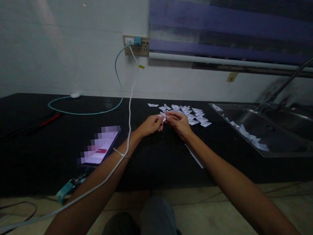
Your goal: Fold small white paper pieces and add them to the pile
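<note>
Above the dark counter [160, 164], my left hand [151, 125] and my right hand [181, 124] meet, fingertips pinched on a small white paper boat [164, 117]. Fingers cover much of it, so how far it is folded cannot be made out. Just behind my hands lie several folded white paper boats [197, 116], grouped close together, with one boat [153, 105] a little apart on the left. A strip of white paper [195, 156] lies flat on the counter, partly beneath my right forearm.
A lit phone [100, 148] lies beside my left forearm, with a teal strap [65, 191] near it. A white cable [130, 116] crosses over that forearm. At right is a metal sink [283, 128] with paper boats [250, 136] along its left side. A teal cable [90, 113] loops behind.
</note>
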`<state>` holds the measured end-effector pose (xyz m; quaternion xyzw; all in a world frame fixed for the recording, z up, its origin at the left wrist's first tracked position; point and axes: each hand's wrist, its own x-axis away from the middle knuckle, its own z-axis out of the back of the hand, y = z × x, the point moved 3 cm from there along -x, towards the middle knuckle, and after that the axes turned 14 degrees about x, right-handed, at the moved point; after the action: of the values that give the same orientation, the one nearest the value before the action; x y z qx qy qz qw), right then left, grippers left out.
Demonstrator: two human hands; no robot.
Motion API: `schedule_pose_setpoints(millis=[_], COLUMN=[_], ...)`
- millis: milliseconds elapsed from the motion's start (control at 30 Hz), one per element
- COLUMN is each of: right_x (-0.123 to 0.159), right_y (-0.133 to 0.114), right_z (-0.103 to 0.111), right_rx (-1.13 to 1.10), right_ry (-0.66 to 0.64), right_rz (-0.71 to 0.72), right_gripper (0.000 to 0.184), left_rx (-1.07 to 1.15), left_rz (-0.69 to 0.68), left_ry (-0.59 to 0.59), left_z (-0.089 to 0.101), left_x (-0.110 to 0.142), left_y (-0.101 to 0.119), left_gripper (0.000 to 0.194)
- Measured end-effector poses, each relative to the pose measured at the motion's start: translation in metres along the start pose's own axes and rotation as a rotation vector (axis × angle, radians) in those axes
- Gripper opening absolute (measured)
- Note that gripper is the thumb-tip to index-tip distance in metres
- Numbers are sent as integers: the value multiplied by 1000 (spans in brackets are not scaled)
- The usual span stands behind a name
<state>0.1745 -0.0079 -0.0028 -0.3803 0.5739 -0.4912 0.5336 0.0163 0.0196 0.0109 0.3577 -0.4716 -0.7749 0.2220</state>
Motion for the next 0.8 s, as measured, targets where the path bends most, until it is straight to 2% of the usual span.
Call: schedule_pose_setpoints(millis=[200,367,533,700,800], right_x=[-1,1,1,6,11], right_y=[-3,-9,-7,-17,-25], right_z=[6,7,5,4,2], right_rx=[112,195,212,293,321], right_ry=[26,49,59,176,227], right_rz=[76,132,111,257,297], right_gripper=[32,28,31,27,25], left_rx=[4,174,192,433,591], left_rz=[-24,86,111,229,302], left_ry=[-15,-46,6,-14,-35], left_z=[0,-2,-1,0,-1], left_x=[2,0,-3,-11,-12], left_y=[4,-2,-12,-25,-25], left_gripper=[46,52,57,65,68])
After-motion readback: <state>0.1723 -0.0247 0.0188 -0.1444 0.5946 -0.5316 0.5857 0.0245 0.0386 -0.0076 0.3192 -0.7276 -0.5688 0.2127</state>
